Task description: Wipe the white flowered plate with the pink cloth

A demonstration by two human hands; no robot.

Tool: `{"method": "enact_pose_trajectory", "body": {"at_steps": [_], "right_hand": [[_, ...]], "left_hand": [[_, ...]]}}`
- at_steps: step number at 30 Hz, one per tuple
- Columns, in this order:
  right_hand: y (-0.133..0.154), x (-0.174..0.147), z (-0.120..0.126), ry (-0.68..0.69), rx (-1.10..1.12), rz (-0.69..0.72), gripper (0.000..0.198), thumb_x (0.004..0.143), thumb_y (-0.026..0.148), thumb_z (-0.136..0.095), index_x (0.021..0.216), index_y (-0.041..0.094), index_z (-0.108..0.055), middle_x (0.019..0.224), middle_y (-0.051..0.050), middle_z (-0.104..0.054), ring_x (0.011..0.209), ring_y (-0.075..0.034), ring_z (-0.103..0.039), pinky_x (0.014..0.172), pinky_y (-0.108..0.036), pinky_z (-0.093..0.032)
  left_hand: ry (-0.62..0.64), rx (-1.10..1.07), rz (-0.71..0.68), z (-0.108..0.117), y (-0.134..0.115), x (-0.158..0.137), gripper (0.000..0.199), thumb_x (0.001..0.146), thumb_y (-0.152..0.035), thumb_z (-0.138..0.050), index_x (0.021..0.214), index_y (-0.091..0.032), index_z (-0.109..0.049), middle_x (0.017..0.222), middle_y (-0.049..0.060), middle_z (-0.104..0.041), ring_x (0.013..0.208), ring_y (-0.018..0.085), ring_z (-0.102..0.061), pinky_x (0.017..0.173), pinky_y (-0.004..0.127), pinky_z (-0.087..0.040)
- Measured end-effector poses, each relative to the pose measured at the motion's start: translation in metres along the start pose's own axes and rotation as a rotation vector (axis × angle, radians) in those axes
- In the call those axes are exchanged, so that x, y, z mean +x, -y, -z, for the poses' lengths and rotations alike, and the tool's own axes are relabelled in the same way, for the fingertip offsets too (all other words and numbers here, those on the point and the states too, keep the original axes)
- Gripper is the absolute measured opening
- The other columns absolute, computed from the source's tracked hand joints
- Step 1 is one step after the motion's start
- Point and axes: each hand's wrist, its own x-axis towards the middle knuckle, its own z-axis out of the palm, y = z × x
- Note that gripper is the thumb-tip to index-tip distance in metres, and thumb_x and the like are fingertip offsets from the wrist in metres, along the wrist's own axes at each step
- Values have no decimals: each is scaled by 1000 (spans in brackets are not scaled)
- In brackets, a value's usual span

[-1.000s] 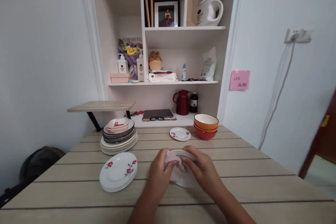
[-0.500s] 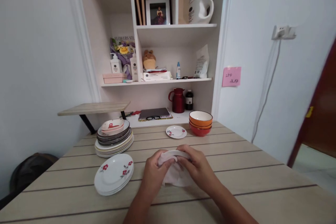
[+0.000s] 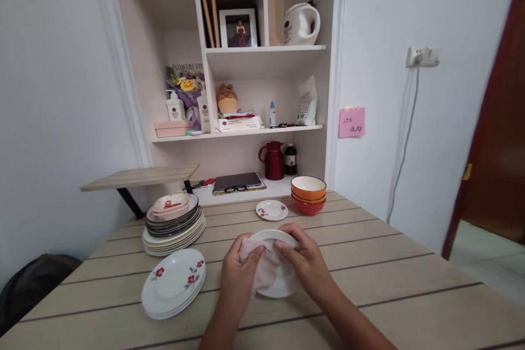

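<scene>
A small white plate [image 3: 283, 283] is held tilted above the wooden table, between my two hands. My left hand [image 3: 241, 268] is closed on a pale pink cloth [image 3: 266, 269], pressing it over the plate's left side and face. At the plate's right rim, my right hand [image 3: 305, 257] grips with the thumb on the near face and the fingers behind. To the left lies a stack of white plates [image 3: 174, 281] with red flowers. Farther back, a small flowered plate [image 3: 272, 209] lies flat beside stacked orange and red bowls [image 3: 308, 195].
A taller stack of plates [image 3: 174, 229] topped by small pinkish dishes [image 3: 170, 203] stands at the left, near a raised wooden shelf [image 3: 139, 176]. Behind the table are a dark laptop [image 3: 238, 181], glasses [image 3: 235, 189], a red jug [image 3: 273, 161] and a dark bottle [image 3: 290, 158].
The plate has tipped so its face shows more, and the cloth now spreads over its left part. Both hands still hold on. The camera view has shifted slightly.
</scene>
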Motion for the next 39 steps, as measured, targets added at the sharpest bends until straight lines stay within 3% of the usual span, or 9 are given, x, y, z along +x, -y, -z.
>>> {"method": "enact_pose_trajectory", "body": {"at_steps": [8, 19, 25, 29, 33, 36, 39], "right_hand": [[-7, -2, -7, -86, 129, -101, 25, 82, 45, -64, 91, 21, -59, 78, 0, -60, 70, -18, -56, 62, -25, -46], [-11, -3, -9, -232, 261, -139, 29, 81, 45, -66, 97, 23, -57, 88, -2, -65, 76, -20, -60, 66, -29, -51], [-7, -3, -7, -204, 242, -145, 26, 82, 43, -64, 96, 23, -57, 84, -1, -64, 72, -19, -59, 62, -27, -50], [-7, -1, -3, -132, 44, -136, 24, 87, 45, -58, 97, 23, -57, 81, 0, -64, 70, -18, -57, 60, -26, -48], [-12, 1, -1, -127, -237, 16, 21, 90, 36, -53, 102, 21, -62, 89, -5, -68, 77, -21, -62, 69, -30, -51], [-16, 0, -3, -104, -394, 192, 27, 87, 18, -49, 108, 22, -64, 109, -9, -66, 97, -24, -63, 83, -36, -52], [-18, -2, -6, -73, -498, 326, 41, 83, 5, -42, 110, 25, -65, 119, -8, -62, 109, -23, -60, 90, -36, -50]], "left_hand": [[-45, -77, 40, -2, 7, 3, 42, 63, -44, -79, 90, -15, -66, 73, 1, -69, 63, 14, -62, 58, 21, -51], [-87, -180, 108, -12, 8, -6, 41, 64, -44, -80, 91, -15, -67, 81, 3, -73, 64, 13, -64, 60, 22, -53], [-48, -145, 117, -10, 8, -7, 39, 70, -43, -76, 92, -12, -68, 82, 7, -73, 64, 16, -65, 60, 25, -53], [-107, -1, -56, -9, 7, -6, 30, 72, -35, -74, 93, -14, -71, 86, 7, -75, 76, 20, -68, 69, 28, -54], [-113, 257, -319, -3, 15, -4, 20, 77, -21, -65, 96, -20, -72, 90, 6, -75, 81, 21, -69, 75, 30, -54], [-11, 592, -663, 5, 21, -2, 34, 77, -5, -53, 101, -24, -70, 95, 5, -75, 90, 23, -68, 83, 36, -52], [39, 818, -872, 10, 23, -1, 43, 75, 2, -48, 104, -23, -67, 95, 5, -74, 86, 22, -67, 77, 37, -53]]}}
